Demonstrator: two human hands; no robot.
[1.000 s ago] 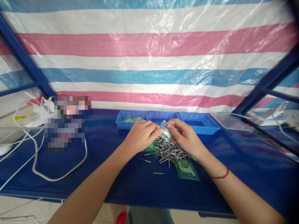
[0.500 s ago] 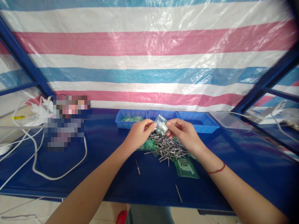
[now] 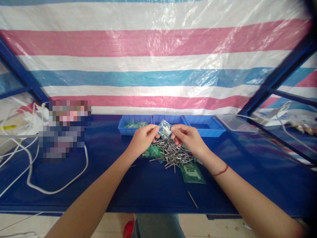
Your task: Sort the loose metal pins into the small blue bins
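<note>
Above our blue worktop (image 3: 151, 191), left hand (image 3: 142, 138) and right hand (image 3: 190, 138) pinch a clear packet (image 3: 164, 128); striped sheeting (image 3: 158, 44) hangs behind the worktop.

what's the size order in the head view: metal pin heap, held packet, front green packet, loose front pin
Largest to smallest:
1. metal pin heap
2. front green packet
3. held packet, partly hidden
4. loose front pin
</note>
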